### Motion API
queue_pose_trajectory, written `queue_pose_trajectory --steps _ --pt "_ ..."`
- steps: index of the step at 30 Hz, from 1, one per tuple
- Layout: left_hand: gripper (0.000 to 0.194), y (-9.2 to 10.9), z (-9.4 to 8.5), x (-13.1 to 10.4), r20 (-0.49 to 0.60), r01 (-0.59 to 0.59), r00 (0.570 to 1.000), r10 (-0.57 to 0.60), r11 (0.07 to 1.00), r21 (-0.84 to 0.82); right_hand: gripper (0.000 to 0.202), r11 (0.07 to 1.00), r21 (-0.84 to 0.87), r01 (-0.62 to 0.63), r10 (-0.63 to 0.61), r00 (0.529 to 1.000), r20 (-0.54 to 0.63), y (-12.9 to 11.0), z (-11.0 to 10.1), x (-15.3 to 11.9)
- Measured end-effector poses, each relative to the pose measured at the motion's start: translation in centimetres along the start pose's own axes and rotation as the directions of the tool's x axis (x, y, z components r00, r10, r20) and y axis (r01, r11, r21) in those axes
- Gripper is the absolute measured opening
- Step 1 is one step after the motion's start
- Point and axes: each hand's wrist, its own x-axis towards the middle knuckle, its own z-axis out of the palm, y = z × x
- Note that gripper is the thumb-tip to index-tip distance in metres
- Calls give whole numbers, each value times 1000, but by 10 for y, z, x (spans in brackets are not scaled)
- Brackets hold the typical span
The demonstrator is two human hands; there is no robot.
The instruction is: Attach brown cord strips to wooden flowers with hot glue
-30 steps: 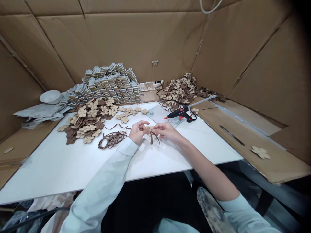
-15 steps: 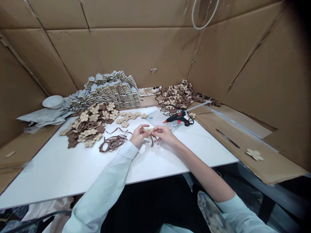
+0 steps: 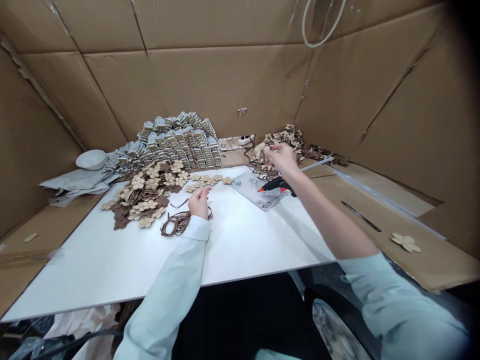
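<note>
My right hand (image 3: 282, 157) is raised over the back right of the table. Its fingers pinch a cream flower with a brown cord (image 3: 262, 151), in front of a heap of similar corded flowers (image 3: 287, 137). My left hand (image 3: 199, 202) is beside a loose coil of brown cords (image 3: 175, 223), its fingers drawn together; whether anything is between them I cannot make out. Partly behind my right forearm lies a black and orange glue gun (image 3: 273, 184), on a printed clear sheet (image 3: 255, 192). Several small cream flowers (image 3: 206, 181) lie behind my left hand.
A heap of cream and brown flowers (image 3: 144, 197) covers the table's left. Behind it rise stacked small packs (image 3: 180, 142). A white bowl (image 3: 91, 159) sits on grey bags (image 3: 75, 182). On the right ledge are tweezers (image 3: 360, 216) and a cream flower (image 3: 406, 242). Cardboard walls (image 3: 225, 85) enclose the table.
My hands have parted. The right one has carried the corded flower up and rightward to the back heap, while the left has drawn back left toward the coil of cords.
</note>
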Motion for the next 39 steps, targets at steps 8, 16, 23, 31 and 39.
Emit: queue_pose_trajectory --steps 8,16,23,31,39 --pt "22 1 -7 -3 207 -217 974 96 666 713 53 989 53 -138 126 975 184 -9 -25 22" --pt "36 -12 -2 -5 405 -367 911 83 613 700 29 835 -420 355 -155 885 439 31 70 -33" --pt "30 -13 -7 0 375 -378 919 123 543 749 41 667 -576 473 -165 848 504 16 139 -42" --pt "34 -20 -13 16 309 -348 937 162 354 868 33 616 -516 595 -226 761 608 3 119 -84" --pt "39 -3 -7 -8 710 -731 672 208 336 593 42 694 -499 518 -200 805 559 -15 134 -33"
